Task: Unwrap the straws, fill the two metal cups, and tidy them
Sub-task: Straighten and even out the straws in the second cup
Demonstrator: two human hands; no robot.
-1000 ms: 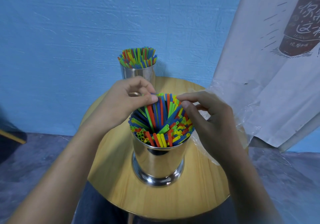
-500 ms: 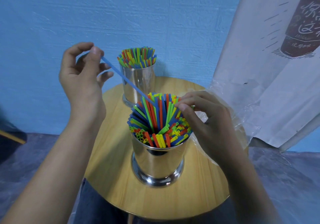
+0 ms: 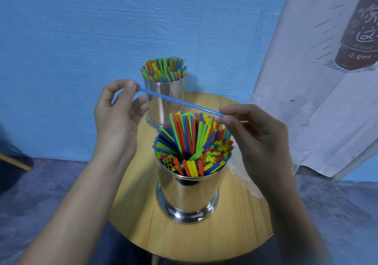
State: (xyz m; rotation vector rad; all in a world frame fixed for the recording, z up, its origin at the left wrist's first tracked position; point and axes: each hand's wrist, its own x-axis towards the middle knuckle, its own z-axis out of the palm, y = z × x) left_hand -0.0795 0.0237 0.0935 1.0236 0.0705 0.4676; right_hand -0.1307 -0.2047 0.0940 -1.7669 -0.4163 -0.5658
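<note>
The white banner (image 3: 306,84) bears a drawn bottle (image 3: 360,39) with Chinese characters, cropped and unreadable.

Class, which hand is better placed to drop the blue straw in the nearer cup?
Likely the right hand: it pinches the blue straw over the nearer cup; the left hand holds the other end aside.

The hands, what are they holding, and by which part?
A blue straw, pinched at both ends: left hand on one tip, right hand on the other.

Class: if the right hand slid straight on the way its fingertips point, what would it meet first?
Probably the left hand, which pinches the other end of the blue straw that the right hand holds; the far cup looks farther back, though depth is unclear.
</note>
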